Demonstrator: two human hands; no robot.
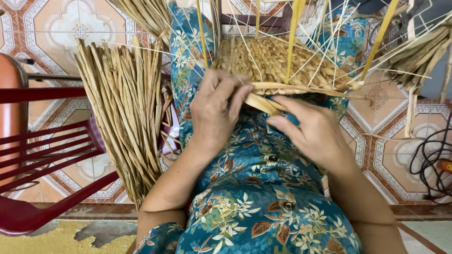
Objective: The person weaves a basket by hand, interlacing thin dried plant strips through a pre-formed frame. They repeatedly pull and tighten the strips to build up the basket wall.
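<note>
A half-woven mat of dried straw [278, 61] rests on my lap over a blue floral dress [254, 188]. My left hand [216, 106] pinches the near edge of the weave, fingers curled over it. My right hand [313, 131] grips a flat straw strand [266, 103] that runs across to my left hand. Thin upright straw stalks [294, 37] rise from the woven part.
A thick bundle of loose dried straw [127, 117] leans at my left, next to a dark red plastic chair [52, 155]. More straw [419, 56] hangs at the right. Black cables [431, 162] lie on the patterned tile floor [61, 28].
</note>
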